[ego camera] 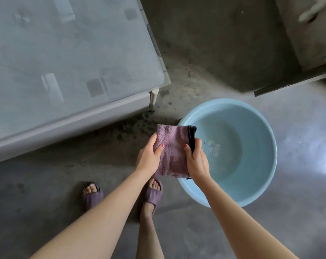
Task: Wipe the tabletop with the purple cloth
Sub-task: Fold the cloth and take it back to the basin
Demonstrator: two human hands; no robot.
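Observation:
The purple cloth (172,146), folded with a dark edge on its right side, is held up between both hands above the floor, partly over the left rim of the basin. My left hand (150,156) grips its left side and my right hand (196,159) grips its right side by the dark edge. The tabletop (65,53), grey frosted glass with a pale frame, fills the upper left, apart from the cloth and hands.
A light blue basin (267,135) with water sits on the concrete floor to the right. Wet dark spots mark the floor near the table leg (154,96). My feet in purple slippers (92,195) stand below. A concrete block (308,34) rises at upper right.

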